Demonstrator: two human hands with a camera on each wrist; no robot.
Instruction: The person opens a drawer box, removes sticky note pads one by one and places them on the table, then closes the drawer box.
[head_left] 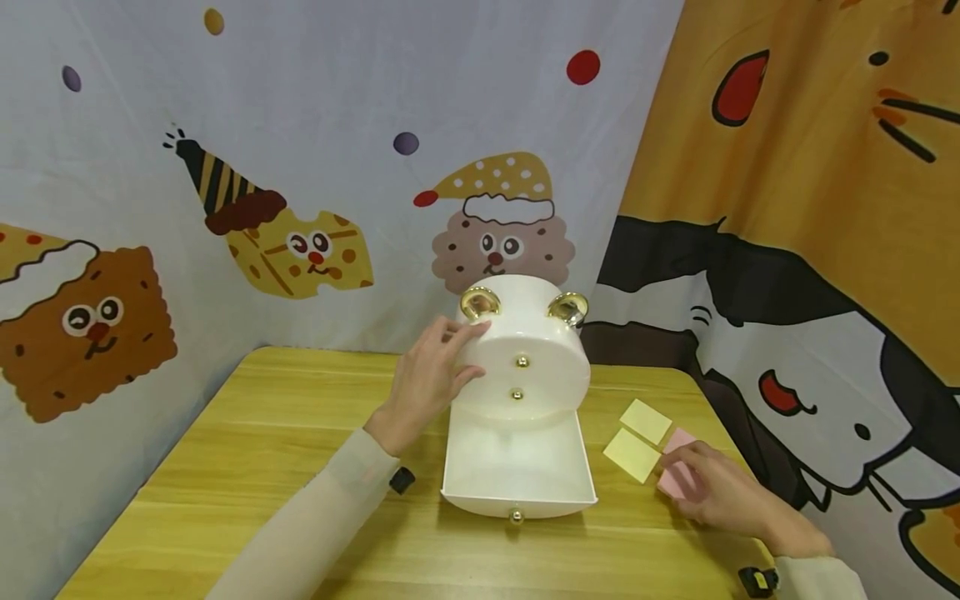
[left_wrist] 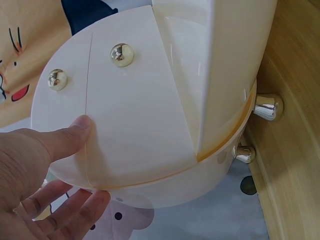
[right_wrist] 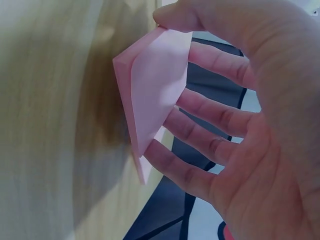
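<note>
A white rounded drawer box [head_left: 536, 321] with gold knobs and two gold ears stands on the table, its bottom drawer [head_left: 517, 467] pulled out, with nothing seen inside. My left hand [head_left: 431, 375] holds the box by its left edge. In the left wrist view the thumb [left_wrist: 75, 132] presses the front while the other fingers lie along the side. To the right of the box, my right hand [head_left: 720, 492] pinches a pink sticky note pad [right_wrist: 160, 80] between thumb and fingers, tilted at the tabletop. Another pink pad [right_wrist: 144, 172] shows partly behind it.
Two yellow sticky note pads [head_left: 632, 455] lie between the drawer and my right hand. The wooden table [head_left: 285, 467] reaches back to a cartoon-printed curtain [head_left: 337, 125], with an orange-and-black printed curtain [head_left: 660, 183] close along the right side.
</note>
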